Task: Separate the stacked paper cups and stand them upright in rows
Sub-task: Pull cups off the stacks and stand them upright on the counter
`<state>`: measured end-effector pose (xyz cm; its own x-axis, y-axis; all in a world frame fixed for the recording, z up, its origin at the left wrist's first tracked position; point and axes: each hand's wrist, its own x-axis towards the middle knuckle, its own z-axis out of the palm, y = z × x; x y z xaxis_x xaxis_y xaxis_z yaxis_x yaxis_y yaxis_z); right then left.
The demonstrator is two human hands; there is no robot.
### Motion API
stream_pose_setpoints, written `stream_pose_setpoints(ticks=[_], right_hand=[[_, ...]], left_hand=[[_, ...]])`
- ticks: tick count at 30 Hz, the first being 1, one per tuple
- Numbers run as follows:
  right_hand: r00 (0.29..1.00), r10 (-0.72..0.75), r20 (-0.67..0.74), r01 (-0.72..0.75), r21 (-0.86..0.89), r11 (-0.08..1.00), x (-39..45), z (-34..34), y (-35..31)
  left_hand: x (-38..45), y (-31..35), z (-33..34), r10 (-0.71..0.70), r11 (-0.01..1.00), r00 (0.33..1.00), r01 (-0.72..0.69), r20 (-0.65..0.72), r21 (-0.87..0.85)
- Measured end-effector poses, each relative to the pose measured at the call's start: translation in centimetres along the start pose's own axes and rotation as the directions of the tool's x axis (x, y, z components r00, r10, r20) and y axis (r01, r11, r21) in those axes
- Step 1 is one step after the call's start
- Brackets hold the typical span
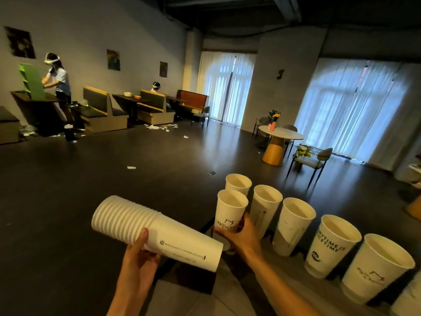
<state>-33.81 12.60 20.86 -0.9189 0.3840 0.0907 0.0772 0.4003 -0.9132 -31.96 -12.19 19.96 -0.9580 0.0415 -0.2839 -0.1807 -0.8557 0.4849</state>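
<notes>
My left hand (136,258) grips a stack of white paper cups (145,226) lying almost level, rims pointing left. My right hand (241,236) holds a single upright white cup (230,208) by its lower part, at the near end of the row. Several separate cups stand upright in a row along the table's far edge: one at the back (238,183), then others (265,206), (293,224), a printed one (332,245) and a large near one (376,267).
The table (198,299) is grey with a dark edge, dropping off to a dark floor on the left. Beyond are a round table (281,135) with chairs, booth seats (102,110), and two people at the far wall.
</notes>
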Motion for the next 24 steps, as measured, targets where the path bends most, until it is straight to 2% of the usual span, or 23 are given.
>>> stream_pose_setpoints(ticks=[5, 10, 17, 22, 24], right_hand=[[0.999, -0.027, 0.03, 0.027, -0.005, 1.0, 1.0, 1.3, 0.0], [0.998, -0.025, 0.049, 0.026, -0.02, 0.999, 1.9, 1.9, 0.1], [0.996, -0.006, 0.091, 0.007, -0.014, 1.0, 2.1, 1.8, -0.2], [0.977, 0.146, 0.153, -0.136, -0.075, 0.988, 1.8, 0.9, 0.9], [0.956, 0.237, 0.172, -0.211, -0.156, 0.965, 1.3, -0.1, 1.3]], left_hand=[[0.9, -0.6, 0.3, 0.0, 1.0, 0.999, 0.001, -0.034, 0.029], [1.1, -1.5, 0.0, -0.03, 0.999, 0.999, 0.03, 0.012, 0.026], [1.1, -3.2, -0.6, -0.102, 0.993, 0.994, 0.104, 0.037, -0.054], [1.5, -3.6, 0.4, -0.089, 0.995, 0.991, 0.092, 0.101, -0.024], [1.6, -3.7, 1.0, -0.106, 0.994, 0.985, 0.107, 0.139, -0.004]])
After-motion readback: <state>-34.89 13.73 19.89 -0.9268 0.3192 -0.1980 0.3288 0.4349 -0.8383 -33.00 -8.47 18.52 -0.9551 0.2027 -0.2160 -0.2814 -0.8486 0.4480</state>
